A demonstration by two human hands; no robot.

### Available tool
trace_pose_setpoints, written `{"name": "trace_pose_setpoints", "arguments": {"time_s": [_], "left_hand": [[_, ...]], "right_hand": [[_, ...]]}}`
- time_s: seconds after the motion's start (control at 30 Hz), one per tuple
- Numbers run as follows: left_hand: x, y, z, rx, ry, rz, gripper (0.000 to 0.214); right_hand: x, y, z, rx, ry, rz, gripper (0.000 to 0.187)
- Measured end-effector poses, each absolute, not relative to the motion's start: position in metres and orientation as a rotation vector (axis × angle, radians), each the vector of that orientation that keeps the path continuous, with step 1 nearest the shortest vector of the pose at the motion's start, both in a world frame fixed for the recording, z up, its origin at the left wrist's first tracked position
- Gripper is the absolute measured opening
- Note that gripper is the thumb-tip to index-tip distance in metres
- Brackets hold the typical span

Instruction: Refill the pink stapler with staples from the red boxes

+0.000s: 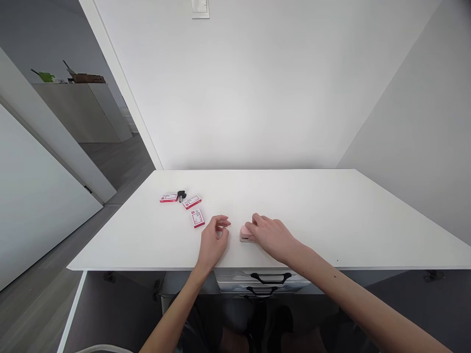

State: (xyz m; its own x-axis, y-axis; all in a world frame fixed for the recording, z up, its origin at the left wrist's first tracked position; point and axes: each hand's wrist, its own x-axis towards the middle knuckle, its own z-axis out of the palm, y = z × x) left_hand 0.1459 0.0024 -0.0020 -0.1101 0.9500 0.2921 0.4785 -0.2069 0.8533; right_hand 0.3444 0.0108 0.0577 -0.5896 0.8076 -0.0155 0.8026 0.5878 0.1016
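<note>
The left hand [213, 245] and right hand [273, 237] are bare, with slender fingers, and the left forearm [180, 304] and right forearm [340, 289] are bare too. Two small dark spots mark the right forearm. Lower down, in deep shadow, there is dark footwear [281, 321] and what looks like dark cloth [195, 323], details too dim to tell.

White wall [257, 88], grey plank floor [123, 157]
</note>
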Motion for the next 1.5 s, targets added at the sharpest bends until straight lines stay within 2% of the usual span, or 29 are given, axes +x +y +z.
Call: {"name": "trace_pose_setpoints", "arguments": {"time_s": [0.17,0.33,0.5,0.73,0.9,1.0,1.13,1.3,1.37,1.43,1.5], "left_hand": [[0.145,0.002,-0.001,1.680,1.574,1.269,0.028],[0.144,0.000,0.002,1.717,1.570,1.240,0.025],[0.138,-0.003,0.005,1.800,1.573,1.165,0.021],[0.102,-0.002,0.015,1.984,1.680,1.018,0.020],[0.069,-0.001,0.028,1.969,1.611,0.835,0.022],[0.058,0.000,0.029,1.927,1.663,0.832,0.028],[0.058,0.007,0.022,1.874,1.958,0.998,0.031],[0.063,0.014,0.013,1.934,2.312,1.046,0.061],[0.065,0.015,0.011,2.031,2.327,0.946,0.061],[0.065,0.015,0.010,2.144,2.303,0.865,0.057],[0.066,0.016,0.008,2.233,2.276,0.824,0.053]], "right_hand": [[0.349,0.007,0.049,1.453,2.856,0.090,0.013],[0.364,-0.002,0.026,1.601,3.104,-0.060,0.034],[0.390,-0.004,-0.001,1.932,3.253,-0.141,0.035],[0.420,0.012,-0.027,2.113,3.087,-0.843,0.031],[0.423,0.018,-0.028,2.310,2.887,-1.050,0.034],[0.423,0.018,-0.027,2.333,2.854,-1.113,0.033],[0.422,0.016,-0.024,2.338,2.829,-1.161,0.031],[0.420,0.017,-0.023,2.312,2.875,-1.149,0.027],[0.419,0.016,-0.021,2.282,2.916,-1.100,0.026],[0.417,0.015,-0.018,2.209,2.971,-0.999,0.033],[0.416,0.013,-0.014,2.073,3.040,-0.885,0.049]]}}
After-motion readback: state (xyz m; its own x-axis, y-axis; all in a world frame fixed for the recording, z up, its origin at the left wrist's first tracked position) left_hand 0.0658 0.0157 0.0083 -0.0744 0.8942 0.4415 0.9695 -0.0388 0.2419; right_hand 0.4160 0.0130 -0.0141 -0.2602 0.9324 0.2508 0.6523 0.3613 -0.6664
